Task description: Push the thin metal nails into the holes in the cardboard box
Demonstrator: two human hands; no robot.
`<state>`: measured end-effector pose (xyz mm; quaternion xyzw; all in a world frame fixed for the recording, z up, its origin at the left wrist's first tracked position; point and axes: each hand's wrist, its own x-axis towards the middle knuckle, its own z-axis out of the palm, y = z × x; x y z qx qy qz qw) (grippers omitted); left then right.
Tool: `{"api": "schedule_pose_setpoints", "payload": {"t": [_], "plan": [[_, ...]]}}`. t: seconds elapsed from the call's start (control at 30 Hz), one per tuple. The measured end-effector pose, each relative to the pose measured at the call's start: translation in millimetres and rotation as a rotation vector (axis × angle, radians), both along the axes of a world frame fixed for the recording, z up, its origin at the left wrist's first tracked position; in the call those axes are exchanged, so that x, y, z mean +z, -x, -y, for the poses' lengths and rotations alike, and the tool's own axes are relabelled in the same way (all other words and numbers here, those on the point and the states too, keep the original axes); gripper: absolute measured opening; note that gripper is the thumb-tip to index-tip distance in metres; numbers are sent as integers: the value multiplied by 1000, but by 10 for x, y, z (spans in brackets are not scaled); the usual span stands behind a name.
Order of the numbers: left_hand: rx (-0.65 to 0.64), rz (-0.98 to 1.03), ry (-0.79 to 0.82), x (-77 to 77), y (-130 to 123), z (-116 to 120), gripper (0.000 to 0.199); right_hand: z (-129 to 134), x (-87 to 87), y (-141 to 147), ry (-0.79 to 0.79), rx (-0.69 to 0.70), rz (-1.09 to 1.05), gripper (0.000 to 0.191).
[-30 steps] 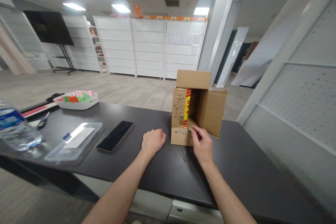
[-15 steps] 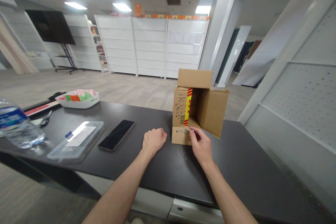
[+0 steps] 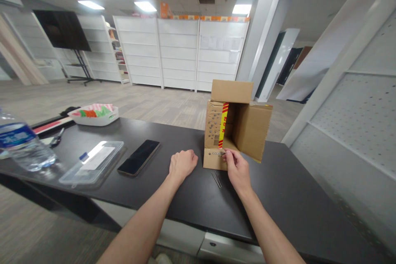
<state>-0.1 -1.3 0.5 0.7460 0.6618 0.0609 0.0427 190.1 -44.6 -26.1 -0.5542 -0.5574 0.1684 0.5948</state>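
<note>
An open cardboard box stands on the dark table, its flaps spread and small metal pieces set in its left side and lower front flap. My right hand is at that lower flap, thumb and fingertips pinched at its upper edge; what they hold is too small to name. Thin metal rods lie on the table just in front of the box. Left of the box, my left hand rests on the table with its fingers curled closed, and nothing shows in it.
A black phone and a clear plastic case lie to the left. Farther left are a water bottle and a white basket with colourful contents. A perforated panel stands at the right.
The view has shifted slightly. My right hand is still at the lower flap, its fingertips turned a little, and my left hand has stayed in place.
</note>
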Motion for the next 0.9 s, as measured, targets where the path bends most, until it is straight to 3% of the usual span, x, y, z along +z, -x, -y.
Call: {"api": "schedule_pose_setpoints", "payload": {"t": [0.9], "plan": [[-19, -14, -29, -21, 5, -21, 40, -46, -17, -26, -9, -80, 210, 28]]}}
